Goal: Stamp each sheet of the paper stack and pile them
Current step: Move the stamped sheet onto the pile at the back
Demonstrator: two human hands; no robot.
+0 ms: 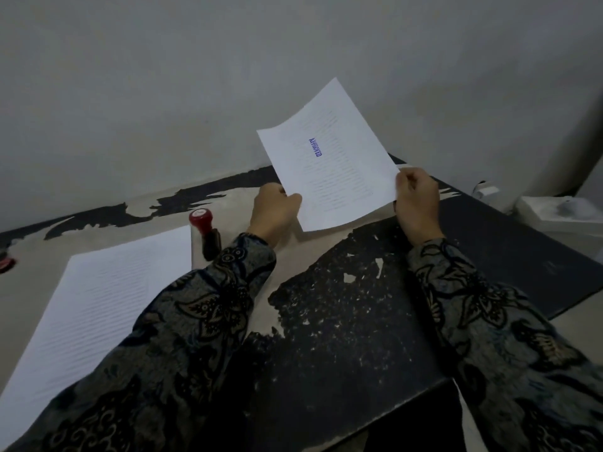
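A worn dark table [342,321] fills the view. On it, left of the stamp [205,233], lies the paper stack [98,305], long axis running away from the person. Right of the stamp, a stamped sheet [329,154] is held tilted above the table, long axis pointing up and away. The left hand [274,212] pinches its near-left edge and the right hand [416,200] its right edge, fingers curled. A dark mat [509,256], right of the stamp, looks like the likely pile spot, nearer the right hand.
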